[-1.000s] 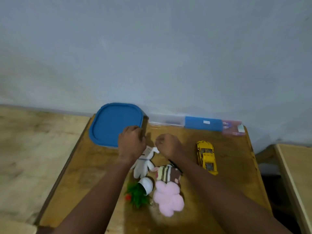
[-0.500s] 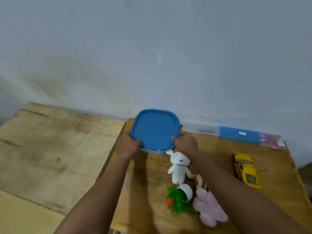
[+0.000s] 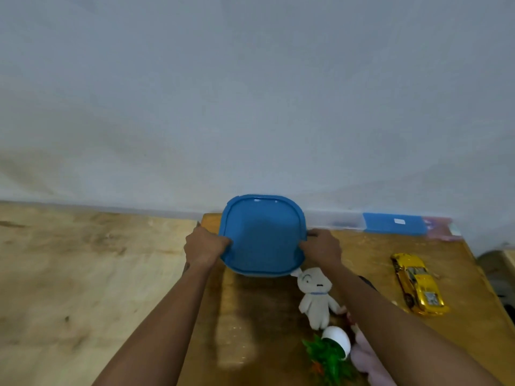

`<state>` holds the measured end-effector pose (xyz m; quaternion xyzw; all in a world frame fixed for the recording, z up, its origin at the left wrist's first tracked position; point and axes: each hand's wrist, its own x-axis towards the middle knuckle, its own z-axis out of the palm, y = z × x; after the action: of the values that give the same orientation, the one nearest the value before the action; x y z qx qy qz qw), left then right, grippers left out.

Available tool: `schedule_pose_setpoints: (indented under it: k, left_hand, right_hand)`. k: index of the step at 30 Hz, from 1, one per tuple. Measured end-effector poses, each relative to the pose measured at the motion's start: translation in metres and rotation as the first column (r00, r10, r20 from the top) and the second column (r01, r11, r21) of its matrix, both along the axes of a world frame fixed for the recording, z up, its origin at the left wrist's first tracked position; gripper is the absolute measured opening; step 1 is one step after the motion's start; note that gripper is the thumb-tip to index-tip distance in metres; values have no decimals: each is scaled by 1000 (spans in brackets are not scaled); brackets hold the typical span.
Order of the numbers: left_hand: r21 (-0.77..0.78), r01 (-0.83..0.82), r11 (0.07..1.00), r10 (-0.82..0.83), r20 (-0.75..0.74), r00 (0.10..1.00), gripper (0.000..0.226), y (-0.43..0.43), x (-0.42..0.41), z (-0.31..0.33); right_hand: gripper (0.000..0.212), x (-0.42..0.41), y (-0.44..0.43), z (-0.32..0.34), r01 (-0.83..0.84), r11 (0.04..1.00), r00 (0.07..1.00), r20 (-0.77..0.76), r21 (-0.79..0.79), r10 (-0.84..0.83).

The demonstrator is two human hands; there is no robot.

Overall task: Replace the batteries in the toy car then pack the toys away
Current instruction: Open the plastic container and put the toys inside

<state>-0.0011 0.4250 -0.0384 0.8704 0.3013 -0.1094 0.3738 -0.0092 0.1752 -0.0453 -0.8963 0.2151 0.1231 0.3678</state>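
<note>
A square container with a blue lid [image 3: 263, 235] is lifted off the small wooden table [image 3: 370, 246], tilted toward me. My left hand [image 3: 204, 247] grips its left edge and my right hand [image 3: 322, 246] grips its right edge. The yellow toy car [image 3: 418, 284] lies on the table's right side. A white plush rabbit [image 3: 315, 296] lies below the container. A toy plant in a white pot [image 3: 333, 349] lies tipped over near the front edge, beside a pink plush [image 3: 365, 358] partly hidden by my right forearm.
A long clear box with a blue part [image 3: 394, 222] lies along the wall at the table's back. A larger pale wooden surface [image 3: 83, 274] adjoins the table on the left. A dark object [image 3: 367, 282] shows behind my right forearm.
Both hands moved from the toys to the blue-lidded container, took hold of its sides and raised it. The view shifted to the left.
</note>
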Motion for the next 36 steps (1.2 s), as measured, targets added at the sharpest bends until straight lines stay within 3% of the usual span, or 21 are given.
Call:
schedule_pose_setpoints:
  k: [5,9,14,19,23,27,29,33,36]
  left_hand:
    - [-155,-71,985,61,-68,996,33,6,4,-9]
    - [-164,-91,982,88,-24,996,34,6,4,-10]
    - [-181,-61,982,86,135,987,27,1,-4,0]
    - [-188,-89,978,152,350,925,19,-12,-48,13]
    - [-123,-108,987,152,446,882,9,-12,-99,6]
    - [-55,-120,991,132,472,871,37,-8,-158,-11]
    - [-10,-120,993,110,488,866,40,-8,-192,-16]
    - [82,-125,989,81,407,910,42,-4,-258,-25]
    - [114,-127,985,78,361,929,44,0,-297,-33]
  right_hand:
    - [38,-4,2,-1,116,989,992,42,95,-121]
    - [36,-4,3,3,153,983,983,92,99,-162]
    - [36,-9,4,11,144,982,984,91,123,-156]
    - [35,-46,7,12,129,971,967,192,202,-168]
    - [40,-98,14,15,91,970,952,266,224,-151]
    - [45,-153,17,14,41,977,957,271,208,-98]
    - [42,-180,16,13,17,985,962,266,173,-63]
    - [27,-237,18,8,-65,991,972,233,116,36]
    - [31,-267,24,-5,-107,988,972,222,109,81]
